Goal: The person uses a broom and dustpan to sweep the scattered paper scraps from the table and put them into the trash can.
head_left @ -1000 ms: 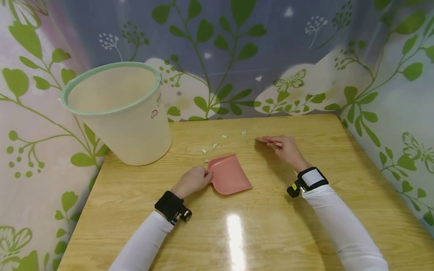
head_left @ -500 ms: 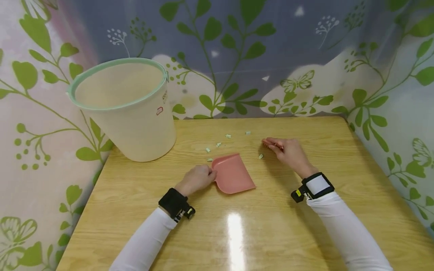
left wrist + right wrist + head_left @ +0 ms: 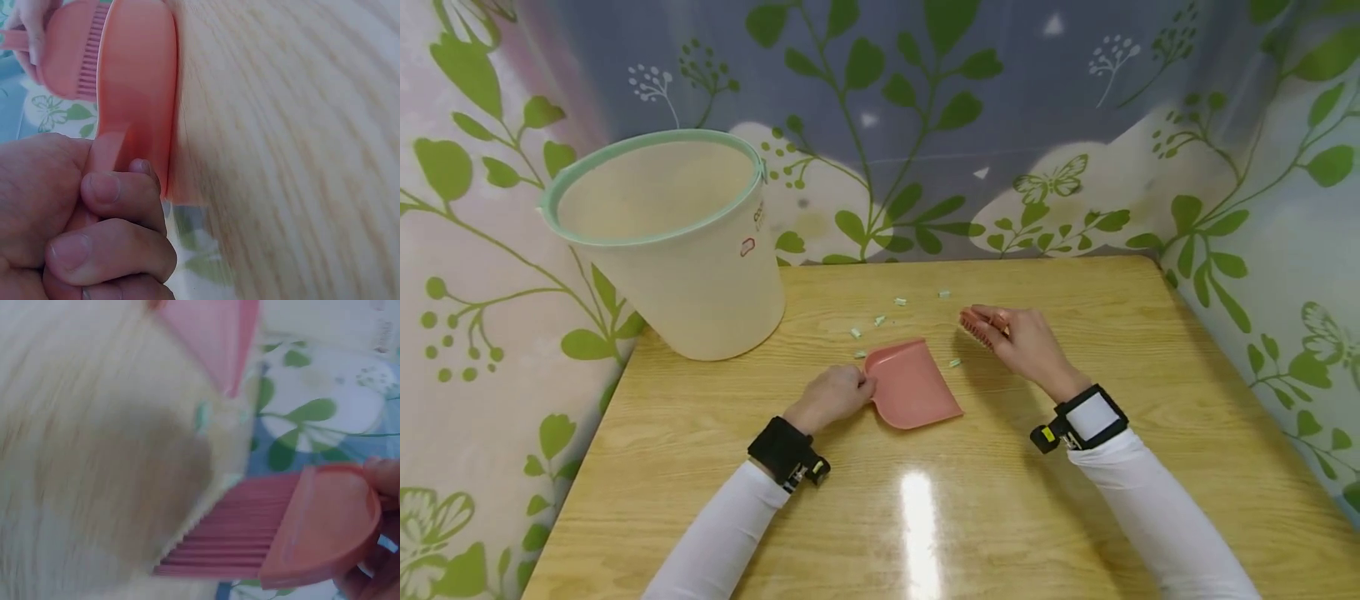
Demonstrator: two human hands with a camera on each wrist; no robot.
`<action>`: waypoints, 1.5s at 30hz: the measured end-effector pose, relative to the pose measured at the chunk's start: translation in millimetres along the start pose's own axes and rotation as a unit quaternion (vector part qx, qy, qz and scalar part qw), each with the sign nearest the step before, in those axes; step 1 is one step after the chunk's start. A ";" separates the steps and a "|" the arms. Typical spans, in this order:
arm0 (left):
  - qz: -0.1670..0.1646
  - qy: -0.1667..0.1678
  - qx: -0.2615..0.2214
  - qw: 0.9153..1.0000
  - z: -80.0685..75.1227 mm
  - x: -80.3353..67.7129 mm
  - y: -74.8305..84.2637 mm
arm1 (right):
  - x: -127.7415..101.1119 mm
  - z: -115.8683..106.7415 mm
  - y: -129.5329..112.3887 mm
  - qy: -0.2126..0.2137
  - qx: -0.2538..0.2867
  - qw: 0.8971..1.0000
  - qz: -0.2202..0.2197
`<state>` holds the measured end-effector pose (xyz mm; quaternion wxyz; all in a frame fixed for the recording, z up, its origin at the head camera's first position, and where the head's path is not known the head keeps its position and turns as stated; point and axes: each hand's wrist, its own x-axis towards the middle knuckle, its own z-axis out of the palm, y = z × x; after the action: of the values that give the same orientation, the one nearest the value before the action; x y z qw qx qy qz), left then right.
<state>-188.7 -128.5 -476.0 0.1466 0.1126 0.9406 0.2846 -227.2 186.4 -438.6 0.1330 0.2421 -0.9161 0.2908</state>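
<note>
A pink dustpan (image 3: 912, 385) lies on the wooden table (image 3: 1075, 517). My left hand (image 3: 833, 395) grips its short handle (image 3: 106, 150) at the pan's left side. My right hand (image 3: 1026, 340) holds a small pink brush (image 3: 976, 326) just right of the pan, bristles (image 3: 231, 525) lifted off the wood. Several small pale green scraps (image 3: 880, 320) lie scattered beyond the pan, and one scrap (image 3: 955, 362) sits between the pan's right edge and the brush.
A large cream bucket (image 3: 677, 242) with a green rim stands at the table's back left corner. A leaf-patterned curtain (image 3: 1000, 125) surrounds the table on three sides.
My right hand swept the brush toward the dustpan, and one green scrap moved with it to the pan's right edge. The brush is now lifted. The left hand and pan stayed put.
</note>
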 end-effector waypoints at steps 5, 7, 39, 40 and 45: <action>-0.001 0.001 -0.006 1.000 5.6 -3.5 -5.1 | 4.7 14.3 11.7 0.016 -0.050 0.999 -0.010; 0.000 0.000 -0.006 1.000 6.6 -4.7 -5.0 | 5.4 17.6 10.6 0.024 -0.029 0.999 -0.006; -0.012 -0.010 0.016 1.000 -1.0 0.1 -0.5 | 15.9 22.0 -37.8 -0.009 0.219 0.974 0.056; -0.009 -0.009 0.019 1.000 -1.2 0.7 -0.1 | 17.1 21.7 -36.8 0.005 0.219 0.974 0.051; -0.002 -0.009 0.018 1.000 -2.2 2.8 2.2 | 32.0 14.2 -16.0 0.045 0.153 0.987 0.017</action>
<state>-191.8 -127.0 -473.6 0.1531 0.1160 0.9445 0.2665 -247.4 154.8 -430.1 0.1309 0.2301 -0.8579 0.4403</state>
